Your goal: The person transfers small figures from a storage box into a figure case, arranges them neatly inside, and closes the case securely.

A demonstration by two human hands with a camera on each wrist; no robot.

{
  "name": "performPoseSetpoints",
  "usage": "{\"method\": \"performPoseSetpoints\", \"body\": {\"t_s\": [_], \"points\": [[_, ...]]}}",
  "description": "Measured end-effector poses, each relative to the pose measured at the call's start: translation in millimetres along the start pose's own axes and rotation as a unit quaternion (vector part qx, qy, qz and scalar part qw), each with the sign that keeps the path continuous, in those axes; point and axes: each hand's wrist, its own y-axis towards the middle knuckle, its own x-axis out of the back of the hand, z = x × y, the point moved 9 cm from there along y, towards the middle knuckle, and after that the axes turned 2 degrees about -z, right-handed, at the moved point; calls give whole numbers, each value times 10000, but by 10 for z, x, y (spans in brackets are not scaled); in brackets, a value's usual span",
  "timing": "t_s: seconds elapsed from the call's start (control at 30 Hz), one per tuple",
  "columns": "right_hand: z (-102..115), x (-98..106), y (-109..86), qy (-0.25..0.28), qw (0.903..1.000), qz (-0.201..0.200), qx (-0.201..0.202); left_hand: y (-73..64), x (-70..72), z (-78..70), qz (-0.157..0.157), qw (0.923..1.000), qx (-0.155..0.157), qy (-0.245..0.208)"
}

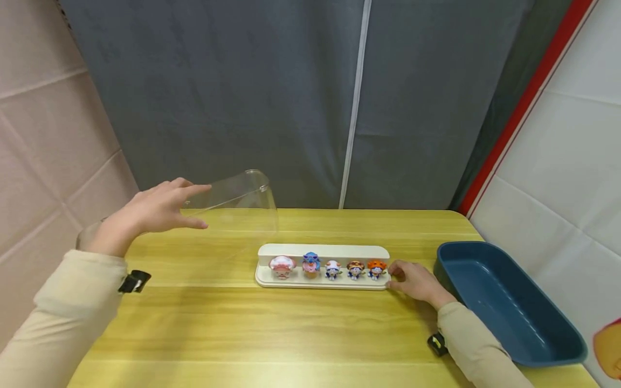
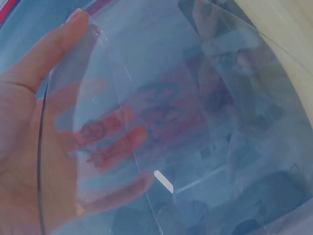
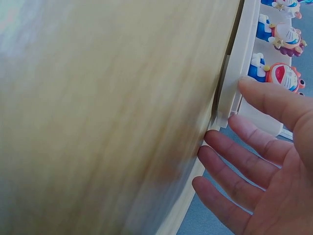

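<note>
My left hand (image 1: 152, 210) holds a clear plastic cover (image 1: 242, 213) in the air above the left of the table, tilted. In the left wrist view the fingers show through the clear cover (image 2: 205, 147), with the thumb at its edge. A long white display stand (image 1: 322, 251) lies on the table, bearing a row of several small cartoon figurines (image 1: 311, 264). At the stand's right end my right hand (image 1: 414, 280) pinches the corner with thumb and index finger. The other fingers (image 3: 239, 166) stay loosely extended beside it. An orange-hooded figurine (image 3: 284, 76) stands nearest that thumb.
A deep dark-blue bin (image 1: 514, 307) stands at the table's right side, close by my right forearm. Behind the wooden table (image 1: 271, 334) hangs a grey curtain (image 1: 233, 108). Pale panels flank the table on both sides.
</note>
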Motion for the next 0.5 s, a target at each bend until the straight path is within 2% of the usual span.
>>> {"method": "performPoseSetpoints", "body": {"t_s": [0.13,0.33,0.5], "points": [[-2,-4,5,-7,10000,-23,24,60,115,-89,-108,9998,-135,-47],[0,-9,6,-17,10000,-52,23,175,215,-259,-78,9994,-268,-197],[3,-13,4,-1,10000,-25,-16,311,243,-480,-66,9973,-625,-372]]}}
